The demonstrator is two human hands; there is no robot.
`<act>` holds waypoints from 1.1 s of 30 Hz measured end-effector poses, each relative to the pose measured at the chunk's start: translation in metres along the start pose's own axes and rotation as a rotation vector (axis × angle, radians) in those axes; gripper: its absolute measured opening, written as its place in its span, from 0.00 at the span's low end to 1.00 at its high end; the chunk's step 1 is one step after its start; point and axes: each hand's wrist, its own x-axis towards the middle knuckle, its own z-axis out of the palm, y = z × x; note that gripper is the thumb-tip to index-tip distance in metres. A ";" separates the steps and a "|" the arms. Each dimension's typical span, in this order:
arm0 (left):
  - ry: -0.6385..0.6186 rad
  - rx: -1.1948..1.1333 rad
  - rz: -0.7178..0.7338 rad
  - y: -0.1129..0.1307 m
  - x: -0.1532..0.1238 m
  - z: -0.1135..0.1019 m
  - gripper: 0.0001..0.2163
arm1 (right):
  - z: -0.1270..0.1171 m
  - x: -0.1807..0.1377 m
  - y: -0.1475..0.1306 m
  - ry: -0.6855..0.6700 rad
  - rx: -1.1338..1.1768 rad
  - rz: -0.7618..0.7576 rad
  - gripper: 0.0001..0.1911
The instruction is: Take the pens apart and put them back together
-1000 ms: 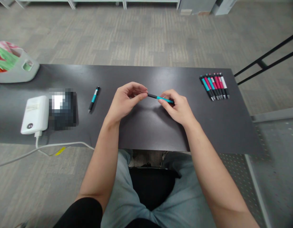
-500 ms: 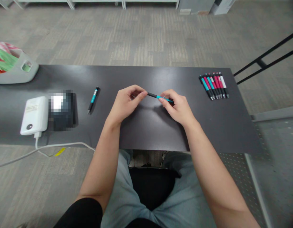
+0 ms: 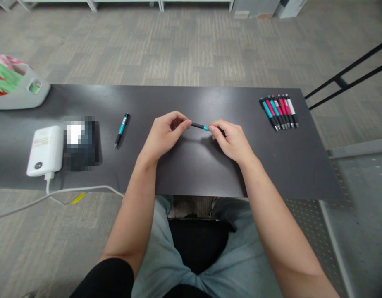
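Observation:
A pen (image 3: 198, 126) with a black grip and a teal barrel is held level between my two hands, above the middle of the dark table. The fingertips of my left hand (image 3: 170, 131) pinch its black end. My right hand (image 3: 230, 138) is closed around the teal part, and its fingers cover most of that half. Left of my hands, a second teal and black pen (image 3: 121, 130) lies alone on the table. A row of several pens (image 3: 279, 111) in teal, pink and white lies side by side at the far right.
On the left stand a white power bank (image 3: 45, 151) with a white cable (image 3: 82, 189) and a blurred-out dark object (image 3: 82, 145). A pale basket (image 3: 39, 89) with colourful contents sits at the back left. The dark table (image 3: 191, 178) ends just before my lap.
The fingers of my right hand have closed further over the teal barrel, so less of it shows. My left hand has hardly moved.

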 end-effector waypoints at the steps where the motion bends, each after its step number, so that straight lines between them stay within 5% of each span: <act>1: -0.006 -0.010 0.002 0.000 0.000 -0.001 0.31 | -0.001 0.000 0.000 -0.008 0.003 0.014 0.28; 33: -0.003 0.070 0.051 0.002 0.002 0.002 0.29 | 0.001 0.000 0.000 -0.005 -0.013 -0.010 0.26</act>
